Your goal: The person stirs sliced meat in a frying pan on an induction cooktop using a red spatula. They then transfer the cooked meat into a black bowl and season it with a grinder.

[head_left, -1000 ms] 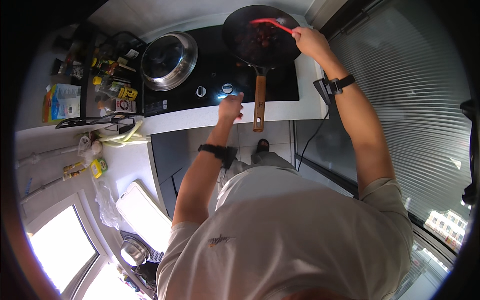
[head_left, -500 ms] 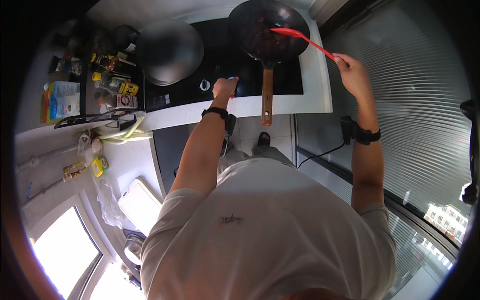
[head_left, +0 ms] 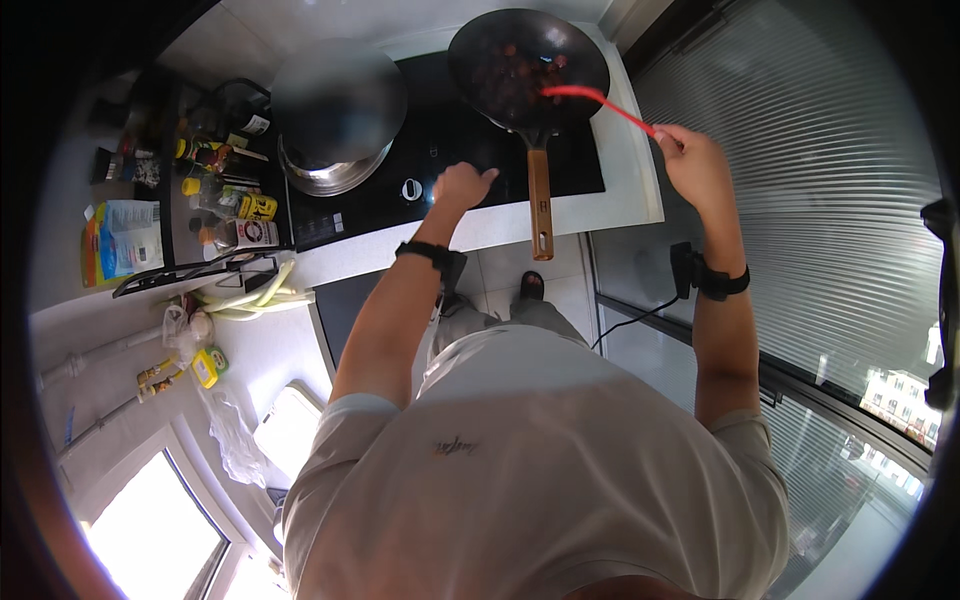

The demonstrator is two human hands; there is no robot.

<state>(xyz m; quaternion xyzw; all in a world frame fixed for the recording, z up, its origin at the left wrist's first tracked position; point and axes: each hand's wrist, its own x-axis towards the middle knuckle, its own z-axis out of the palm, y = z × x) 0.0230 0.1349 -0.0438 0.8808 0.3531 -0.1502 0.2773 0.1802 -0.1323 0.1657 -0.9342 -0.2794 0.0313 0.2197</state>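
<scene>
Diagonally, red spatula [head_left: 598, 96] points forward-left from right fingers [head_left: 678, 134] into wok [head_left: 585, 75].

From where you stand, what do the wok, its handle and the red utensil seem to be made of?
Wok: probably metal, dark-coated or seasoned, given its black inner wall with a soft sheen.
Handle: likely wood or a wood look, from its warm brown colour.
Red utensil: silicone or plastic perhaps; its even, bright red leaves it open.

A window [head_left: 155, 525] glows at left, ribbed glass [head_left: 820, 200] at right.
</scene>
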